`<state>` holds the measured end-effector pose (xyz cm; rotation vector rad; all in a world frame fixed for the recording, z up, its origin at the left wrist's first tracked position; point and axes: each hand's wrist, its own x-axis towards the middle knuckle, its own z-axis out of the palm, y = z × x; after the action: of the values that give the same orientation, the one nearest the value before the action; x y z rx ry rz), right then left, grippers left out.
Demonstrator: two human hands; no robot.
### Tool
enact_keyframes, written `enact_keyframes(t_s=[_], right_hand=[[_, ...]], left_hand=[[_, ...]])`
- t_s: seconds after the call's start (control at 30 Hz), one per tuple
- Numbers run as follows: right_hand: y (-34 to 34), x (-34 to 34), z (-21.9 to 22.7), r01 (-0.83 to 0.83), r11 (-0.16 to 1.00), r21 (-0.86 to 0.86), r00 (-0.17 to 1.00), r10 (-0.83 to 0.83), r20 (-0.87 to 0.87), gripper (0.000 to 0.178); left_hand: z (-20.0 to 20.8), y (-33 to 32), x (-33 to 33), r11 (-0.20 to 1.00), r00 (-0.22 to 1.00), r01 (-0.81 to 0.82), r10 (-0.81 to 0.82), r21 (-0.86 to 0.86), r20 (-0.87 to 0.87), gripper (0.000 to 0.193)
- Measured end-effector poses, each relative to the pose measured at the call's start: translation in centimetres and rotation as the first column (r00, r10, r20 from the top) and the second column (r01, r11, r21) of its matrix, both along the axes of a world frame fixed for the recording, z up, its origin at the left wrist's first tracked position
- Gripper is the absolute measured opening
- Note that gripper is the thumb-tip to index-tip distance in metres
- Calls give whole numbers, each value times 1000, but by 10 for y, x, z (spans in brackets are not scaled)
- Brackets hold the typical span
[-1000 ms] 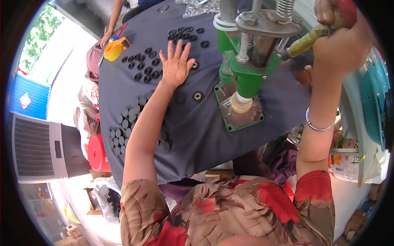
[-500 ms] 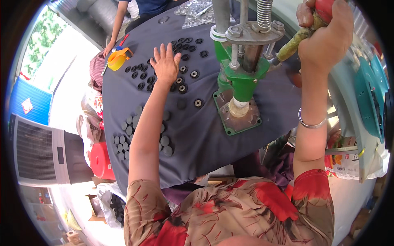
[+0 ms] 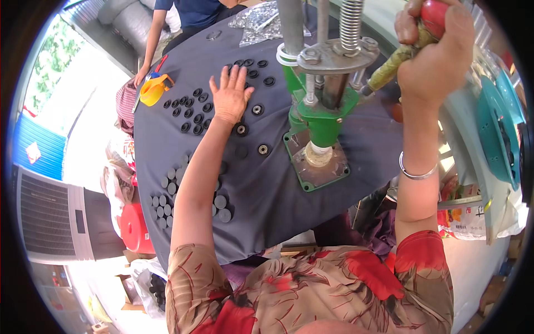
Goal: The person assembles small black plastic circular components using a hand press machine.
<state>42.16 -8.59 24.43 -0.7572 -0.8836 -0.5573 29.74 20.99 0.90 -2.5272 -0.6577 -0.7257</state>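
Note:
My left hand (image 3: pixel 230 99) reaches over the table with its fingers spread, palm down, among several small black rings (image 3: pixel 198 118). It covers some of them, and whether it touches any cannot be made out. To its right lie a few black rings with metal centres (image 3: pixel 257 109). My right hand (image 3: pixel 445 53) is wrapped round the lever (image 3: pixel 392 68) of a green hand press (image 3: pixel 328 123), up by its red knob (image 3: pixel 435 18). Beneath the press head, a pale round piece (image 3: pixel 319 155) sits on the base plate (image 3: pixel 308 181).
Dark grey discs (image 3: pixel 221 201) lie beside my left forearm. A yellow cup-like container (image 3: pixel 152 91) stands by the table's left edge. At the far side are a clear bag of metal parts (image 3: pixel 258 22) and another person's arm (image 3: pixel 154 42). A teal basin (image 3: pixel 495 128) is at right.
My left hand has shifted a little to the right over the rings, still spread. My right hand keeps its grip on the lever. The whole view has shifted slightly.

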Motion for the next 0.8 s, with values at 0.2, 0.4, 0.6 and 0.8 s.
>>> enact_keyframes(t_s=[0.2, 0.4, 0.6, 0.8], right_hand=[[-6, 5, 0, -43, 999, 10, 999, 43, -20, 33], [6, 21, -11, -105, 994, 11, 989, 103, 107, 36], [-48, 36, -8, -184, 966, -179, 981, 170, -94, 37], [-10, 23, -14, -263, 962, -73, 964, 265, 32, 38]], left_hand=[[15, 22, 20, 996, 961, -18, 39, -82, 272, 54], [-11, 40, 37, 995, 998, -63, 65, -73, 17, 57], [-2, 23, 54, 996, 1000, 26, -25, -90, 6, 57], [-1, 28, 41, 997, 998, 46, -45, 58, -33, 56]])
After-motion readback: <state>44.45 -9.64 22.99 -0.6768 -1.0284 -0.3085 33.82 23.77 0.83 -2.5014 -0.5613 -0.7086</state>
